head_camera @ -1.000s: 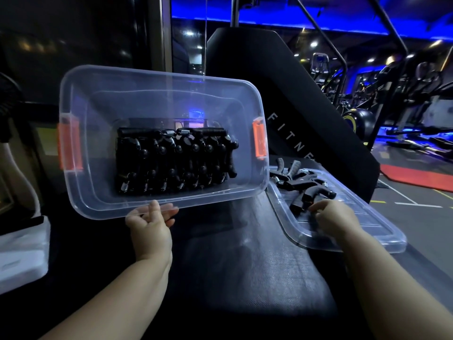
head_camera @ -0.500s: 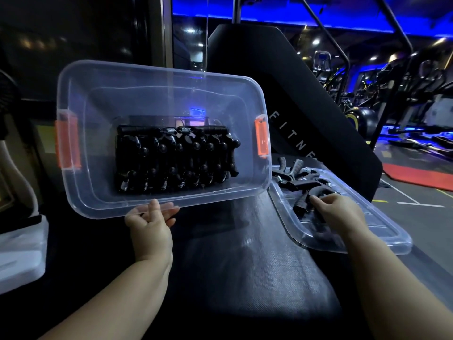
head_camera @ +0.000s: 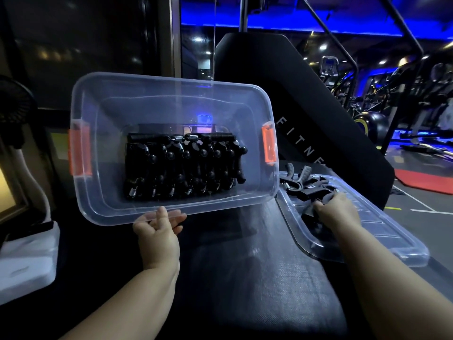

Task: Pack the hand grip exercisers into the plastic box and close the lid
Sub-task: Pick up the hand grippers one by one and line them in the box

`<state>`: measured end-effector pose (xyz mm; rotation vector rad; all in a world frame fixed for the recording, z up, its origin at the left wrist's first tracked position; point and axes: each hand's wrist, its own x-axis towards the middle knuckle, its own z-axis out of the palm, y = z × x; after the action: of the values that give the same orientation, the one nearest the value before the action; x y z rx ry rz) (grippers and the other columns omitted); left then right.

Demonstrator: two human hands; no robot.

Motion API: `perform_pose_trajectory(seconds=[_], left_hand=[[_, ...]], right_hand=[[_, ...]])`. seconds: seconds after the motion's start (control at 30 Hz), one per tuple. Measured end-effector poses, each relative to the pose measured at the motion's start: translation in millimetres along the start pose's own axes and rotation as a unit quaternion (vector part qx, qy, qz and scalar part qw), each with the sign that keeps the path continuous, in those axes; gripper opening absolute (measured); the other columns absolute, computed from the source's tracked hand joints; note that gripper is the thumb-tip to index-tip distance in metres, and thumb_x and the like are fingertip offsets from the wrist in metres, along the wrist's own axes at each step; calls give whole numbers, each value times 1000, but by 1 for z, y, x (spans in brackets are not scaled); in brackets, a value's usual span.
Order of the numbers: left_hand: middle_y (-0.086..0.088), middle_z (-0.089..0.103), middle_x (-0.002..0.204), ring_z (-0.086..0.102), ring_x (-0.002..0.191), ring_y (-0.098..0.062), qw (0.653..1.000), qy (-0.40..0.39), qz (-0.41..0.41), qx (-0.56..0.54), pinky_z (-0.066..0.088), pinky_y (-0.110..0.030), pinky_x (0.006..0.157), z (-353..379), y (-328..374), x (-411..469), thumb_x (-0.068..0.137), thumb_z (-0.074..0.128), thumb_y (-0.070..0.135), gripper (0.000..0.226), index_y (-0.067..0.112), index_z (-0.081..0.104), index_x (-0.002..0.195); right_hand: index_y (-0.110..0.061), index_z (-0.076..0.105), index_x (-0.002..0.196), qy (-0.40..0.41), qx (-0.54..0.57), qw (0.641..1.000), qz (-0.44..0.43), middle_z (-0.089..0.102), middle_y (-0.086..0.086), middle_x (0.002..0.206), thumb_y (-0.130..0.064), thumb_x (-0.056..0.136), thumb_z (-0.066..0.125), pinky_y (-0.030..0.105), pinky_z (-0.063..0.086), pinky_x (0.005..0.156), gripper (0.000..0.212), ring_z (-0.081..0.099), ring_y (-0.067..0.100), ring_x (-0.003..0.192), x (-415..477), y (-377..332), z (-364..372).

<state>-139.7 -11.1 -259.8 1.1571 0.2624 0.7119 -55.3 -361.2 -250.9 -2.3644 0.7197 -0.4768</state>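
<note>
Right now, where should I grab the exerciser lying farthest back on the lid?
Take the exerciser by a raised handle, coming from above and the near side. Both its handles stick up clear of the pile on the lid, leaving room to curl round one.

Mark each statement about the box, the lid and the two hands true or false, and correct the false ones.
1. The left hand holds the plastic box by its near rim, with the opening tipped toward the camera. True.
2. The lid is clipped onto the box. False: it lies off the box, to its right.
3. A row of packed exercisers sits inside the box. True.
4. The right hand is empty. False: it grips a loose exerciser on the lid.
</note>
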Motion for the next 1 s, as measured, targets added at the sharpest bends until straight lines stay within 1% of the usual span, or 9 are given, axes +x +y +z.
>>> perform_pose_trajectory(seconds=[0.07,0.13,0.3,0.53,0.6,0.67,0.77,0.87,1.0], left_hand=[[-5,67,80,68,65,-8,1000,1,4,0,49,-25,63,0,-1,1,102,39,21,13,11,36,109],[-5,67,81,68,66,-9,1000,2,8,2,49,-25,63,0,-1,2,102,39,21,12,12,36,109],[-6,67,80,68,63,-7,1000,2,8,9,49,-26,63,0,-3,3,102,39,21,18,7,39,114],[-5,67,79,68,61,-5,1000,-2,-6,3,49,-26,64,-1,0,0,102,39,21,18,7,39,113],[-5,67,79,68,63,-8,1000,0,-8,-3,50,-26,65,-1,2,-1,102,39,21,14,9,37,110],[-5,67,80,68,66,-11,1000,3,-7,-2,50,-26,66,-1,3,-2,102,39,21,12,11,37,108],[-5,67,80,68,69,-13,1000,6,-10,5,50,-27,65,-1,2,-1,102,39,21,12,11,38,107],[-6,67,81,69,72,-16,1000,7,-12,5,50,-27,66,-1,2,-1,102,39,21,13,10,38,109],[-5,68,80,69,71,-15,1000,8,-16,5,50,-27,66,-2,1,-1,102,39,21,12,11,38,108]], right_hand=[[-16,51,88,9,22,1000,-12,65,11,91,-35,80,59,31,41,58,23,59,29,78,-8,-2,-5],[-12,51,94,10,37,999,-12,62,9,86,-31,82,57,32,38,61,23,56,29,77,-17,-3,-14],[-21,45,122,-54,24,997,-46,59,1,90,-33,76,67,32,42,71,52,56,24,87,-44,-3,-36],[-26,61,86,-62,9,993,-98,65,-5,75,-54,78,69,30,48,66,30,62,18,75,-48,-7,-38],[-25,69,93,-20,17,995,-101,69,0,83,-50,82,62,34,51,76,28,64,23,83,-41,-1,-38],[-27,69,106,14,26,994,-107,68,8,105,-35,84,58,41,48,90,26,59,28,103,-32,8,-37],[-24,61,125,-33,1,993,-110,54,12,133,-20,87,53,44,37,105,39,46,30,126,-25,16,-38],[-16,51,136,-118,28,986,-114,48,13,140,-12,85,53,42,41,104,52,49,29,124,-27,16,-38],[-11,55,132,-96,39,987,-123,52,14,132,-14,83,68,35,45,94,51,55,27,114,-29,17,-44]])
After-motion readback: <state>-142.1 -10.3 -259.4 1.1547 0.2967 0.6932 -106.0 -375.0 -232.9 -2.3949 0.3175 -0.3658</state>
